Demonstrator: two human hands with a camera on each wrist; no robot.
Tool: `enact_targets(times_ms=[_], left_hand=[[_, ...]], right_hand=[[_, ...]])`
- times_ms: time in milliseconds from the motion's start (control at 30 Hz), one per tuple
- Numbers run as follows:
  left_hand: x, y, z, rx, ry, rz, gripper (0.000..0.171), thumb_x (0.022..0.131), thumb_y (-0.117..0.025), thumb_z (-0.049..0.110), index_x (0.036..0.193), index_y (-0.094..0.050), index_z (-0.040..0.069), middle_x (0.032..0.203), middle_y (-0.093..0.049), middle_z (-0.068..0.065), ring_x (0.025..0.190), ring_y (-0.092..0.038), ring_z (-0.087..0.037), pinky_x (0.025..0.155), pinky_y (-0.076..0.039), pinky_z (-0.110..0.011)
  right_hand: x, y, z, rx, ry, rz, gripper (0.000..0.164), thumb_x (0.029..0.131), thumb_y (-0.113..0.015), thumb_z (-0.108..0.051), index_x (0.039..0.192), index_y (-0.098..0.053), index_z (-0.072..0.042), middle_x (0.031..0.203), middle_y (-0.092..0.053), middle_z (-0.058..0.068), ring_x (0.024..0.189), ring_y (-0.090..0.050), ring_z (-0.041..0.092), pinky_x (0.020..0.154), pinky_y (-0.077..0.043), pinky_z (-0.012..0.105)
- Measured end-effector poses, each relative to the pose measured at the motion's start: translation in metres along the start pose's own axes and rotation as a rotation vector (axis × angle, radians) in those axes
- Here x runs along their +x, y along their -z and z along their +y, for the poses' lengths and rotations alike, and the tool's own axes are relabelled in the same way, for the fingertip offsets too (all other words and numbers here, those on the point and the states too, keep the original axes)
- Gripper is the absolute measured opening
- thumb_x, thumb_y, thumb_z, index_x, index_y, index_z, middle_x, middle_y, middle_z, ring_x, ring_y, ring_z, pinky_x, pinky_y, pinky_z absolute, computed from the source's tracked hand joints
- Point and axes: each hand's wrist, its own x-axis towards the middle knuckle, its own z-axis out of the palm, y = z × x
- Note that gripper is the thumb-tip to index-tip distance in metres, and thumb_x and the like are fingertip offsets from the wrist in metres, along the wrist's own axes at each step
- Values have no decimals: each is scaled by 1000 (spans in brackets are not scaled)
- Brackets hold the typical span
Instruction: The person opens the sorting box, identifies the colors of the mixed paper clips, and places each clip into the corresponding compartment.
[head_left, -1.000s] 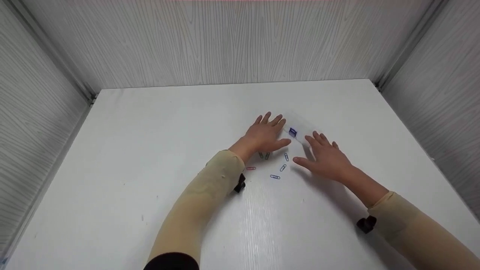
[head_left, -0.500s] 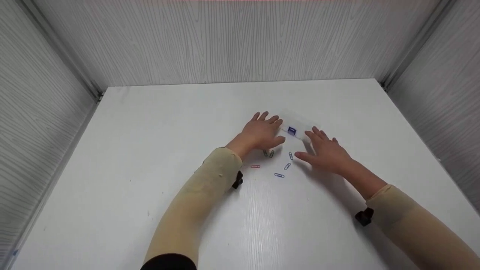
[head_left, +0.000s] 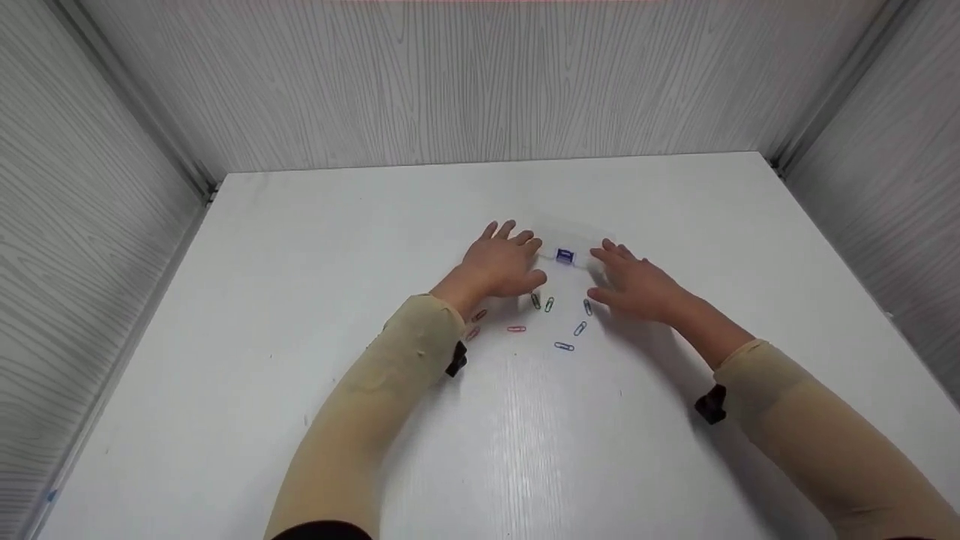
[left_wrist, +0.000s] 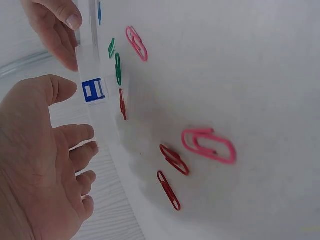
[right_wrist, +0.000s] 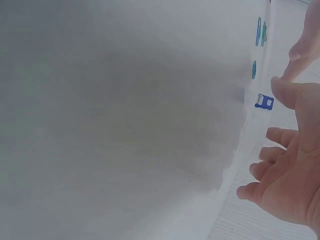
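Note:
A clear plastic box (head_left: pixel 574 230) with a blue latch (head_left: pixel 565 256) on its near side lies flat on the white table, between the two hands. The left hand (head_left: pixel 501 264) is at its left end, fingers spread and fairly straight, fingertips right at the edge. At the right end the right hand (head_left: pixel 637 286) has its fingers extended forward, tips over the box's corner. In the left wrist view the latch (left_wrist: pixel 93 90) shows beside the left thumb. Nearer than the box lie several loose paper clips, among them a green paper clip (head_left: pixel 550 304) and a blue paper clip (head_left: pixel 564 346).
A pink paper clip (head_left: pixel 517 328) lies in front of the left hand, and red paper clips (left_wrist: pixel 169 190) lie by the left wrist. Pale wood-grain panels (head_left: pixel 480 82) enclose the table (head_left: pixel 337 247) at the back and both sides.
Both hands have moved left along with the box, which has turned so its near edge runs more level. Reddish paper clips by the left wrist have come into view. The head view has shifted slightly.

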Motion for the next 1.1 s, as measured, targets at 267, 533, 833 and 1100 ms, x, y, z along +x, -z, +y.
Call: enact_targets(times_ms=[267,533,833,1100], left_hand=[[-14,-3,-14,-60,41,2,74,103,-44,51,168,-34,17,175,-26,-1,164,-5,-28,131,-1,-44],[-31,-2,-27,-54,64,-9,70,105,-42,49,167,-37,18,173,-31,-2,163,-12,-30,131,-1,-45],[-52,-3,-43,-71,91,-17,67,105,-42,47,166,-40,17,172,-35,-3,162,-17,-32,131,-1,-48],[-71,-1,-55,-78,106,-27,65,105,-39,41,165,-42,15,171,-36,-5,162,-19,-34,131,-2,-49]], right_hand=[[13,1,-8,22,47,-15,69,109,-57,-34,169,-31,-15,177,-13,13,163,-9,37,128,-11,62],[24,-1,-17,62,80,-39,61,111,-50,-29,169,-32,-20,178,-13,6,164,-6,32,129,-8,58],[32,-6,-35,67,129,-57,58,113,-48,-27,168,-34,-21,178,-14,2,164,-6,29,130,-9,58],[38,-9,-50,67,199,-70,56,113,-48,-22,168,-35,-17,177,-16,4,164,-8,29,130,-9,58]])
